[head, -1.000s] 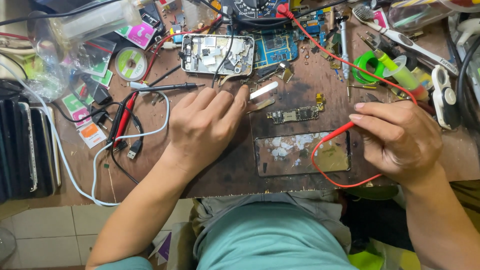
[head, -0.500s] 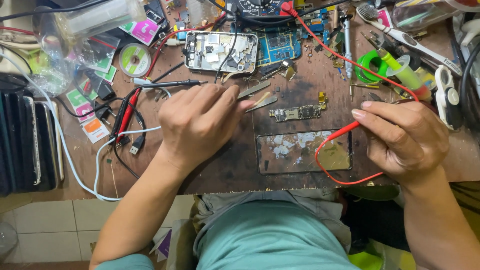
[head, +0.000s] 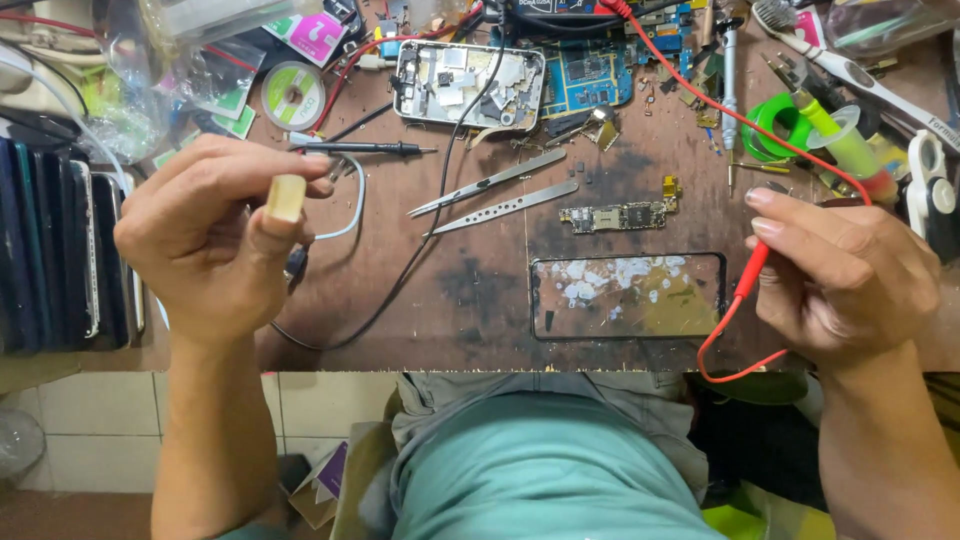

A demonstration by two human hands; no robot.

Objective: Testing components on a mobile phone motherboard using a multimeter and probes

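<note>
1. The left hand (head: 215, 235) has been drawn leftward off the middle of the bench, and two tweezers (head: 495, 192) are uncovered.
2. One small beige block (head: 286, 197) is pinched between its closed thumb and fingers, above the bench's left part.
3. One red probe (head: 752, 272) is clamped in the curled right hand (head: 845, 275).
4. One black probe (head: 360, 148) and one narrow circuit board (head: 612, 216) are counted.

Our left hand (head: 215, 235) has lifted off the bench, swung left, and now pinches a small cream block (head: 286, 197).
</note>
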